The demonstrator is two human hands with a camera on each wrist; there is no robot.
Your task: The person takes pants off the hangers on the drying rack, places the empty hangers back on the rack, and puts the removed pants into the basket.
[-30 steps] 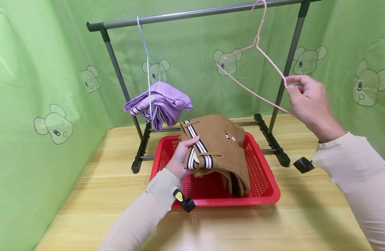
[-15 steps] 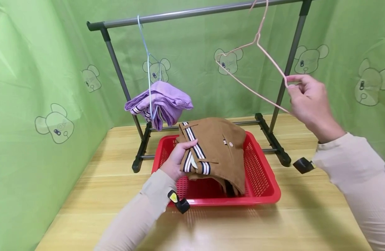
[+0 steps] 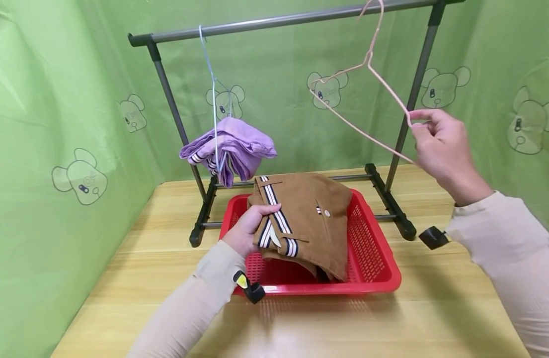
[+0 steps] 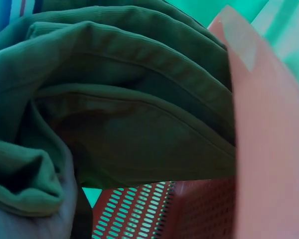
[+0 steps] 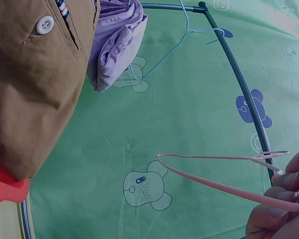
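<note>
Folded brown trousers (image 3: 310, 219) with a striped waistband are gripped at the waist by my left hand (image 3: 249, 227), thumb on top, over the red basket (image 3: 377, 286). Their lower folds hang into the basket, and the left wrist view shows the stacked brown layers (image 4: 139, 124) beside its wall. A white button (image 5: 45, 25) shows in the right wrist view. My right hand (image 3: 444, 149) pinches the right corner of a pink wire hanger (image 3: 390, 92), held up near the rack's bar. The left hand's fingers beneath the cloth are mostly hidden.
A dark metal rack (image 3: 274, 22) stands behind the basket on the wooden table (image 3: 135, 278). On its left, a blue hanger (image 3: 213, 94) carries folded purple trousers (image 3: 234, 144). Green curtains (image 3: 274, 114) with bear drawings surround the table.
My left hand has moved the brown trousers slightly left and down, toward me. The right hand and pink hanger have barely moved.
</note>
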